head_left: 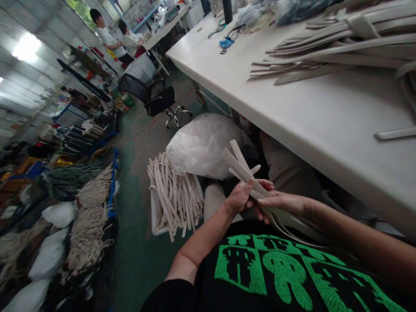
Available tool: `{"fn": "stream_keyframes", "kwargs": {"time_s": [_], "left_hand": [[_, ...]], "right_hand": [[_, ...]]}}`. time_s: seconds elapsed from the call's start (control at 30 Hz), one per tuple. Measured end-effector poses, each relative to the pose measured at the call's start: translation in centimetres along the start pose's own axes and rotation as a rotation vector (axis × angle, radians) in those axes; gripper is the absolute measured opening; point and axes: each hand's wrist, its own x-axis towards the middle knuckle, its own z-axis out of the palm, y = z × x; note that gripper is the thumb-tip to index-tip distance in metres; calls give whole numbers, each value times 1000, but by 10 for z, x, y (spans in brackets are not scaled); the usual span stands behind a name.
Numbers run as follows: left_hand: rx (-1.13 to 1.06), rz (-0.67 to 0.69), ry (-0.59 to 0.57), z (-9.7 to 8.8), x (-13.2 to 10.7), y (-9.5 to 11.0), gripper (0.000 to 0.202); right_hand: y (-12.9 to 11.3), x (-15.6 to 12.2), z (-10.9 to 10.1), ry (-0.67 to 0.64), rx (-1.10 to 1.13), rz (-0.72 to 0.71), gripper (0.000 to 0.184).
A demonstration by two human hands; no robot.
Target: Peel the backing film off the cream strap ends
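Several flat cream-coloured straps (242,164) are gripped in front of my lap, their rounded ends fanned out past my fingers. My left hand (241,197) is closed round them near those ends, thumb on top. Close beside it, my right hand (281,202) is closed on the same straps a little further along. Their long tails (286,234) curve down over my black shirt. What the straps are made of, I cannot tell. Some fingers of both hands are hidden behind the straps.
A white table (292,112) runs along my right, bearing a bundle of similar straps (325,47). Beside my legs are a plastic bag (204,145) and a white bin (155,216) of pale strips. An office chair (159,97) and two people (108,39) are further off.
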Motion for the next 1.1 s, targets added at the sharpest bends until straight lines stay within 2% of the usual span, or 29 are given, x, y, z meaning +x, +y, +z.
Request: {"fn": "stream_keyframes", "kwargs": {"time_s": [0.1,0.27,0.43,0.53,0.7,0.8,0.87,0.93,1.03,1.1], "left_hand": [[-79,55,49,0,1,-4,68],[-179,36,123,1,9,-13,64],[-243,58,285,-14,20,-16,55],[-212,51,361,-21,28,-25,55],[-110,87,256,-16,40,-44,78],[-36,89,226,-20,44,-42,83],[26,68,249,-26,40,-31,79],[41,55,224,-27,30,-14,74],[2,92,18,-14,5,16,76],[-8,29,-116,2,-13,29,82]], "right_hand": [[9,6,-5,46,15,-17,56],[22,3,-7,184,118,-83,62],[28,-10,-8,339,-31,45,59],[30,-15,-11,443,-103,69,60],[28,-14,-16,566,-219,106,54],[22,-20,-23,678,-342,109,50],[19,-28,-33,808,-394,95,49],[21,-40,-46,941,-410,100,48],[30,-56,-66,1094,-415,155,42],[37,-63,-76,1175,-505,175,39]]}}
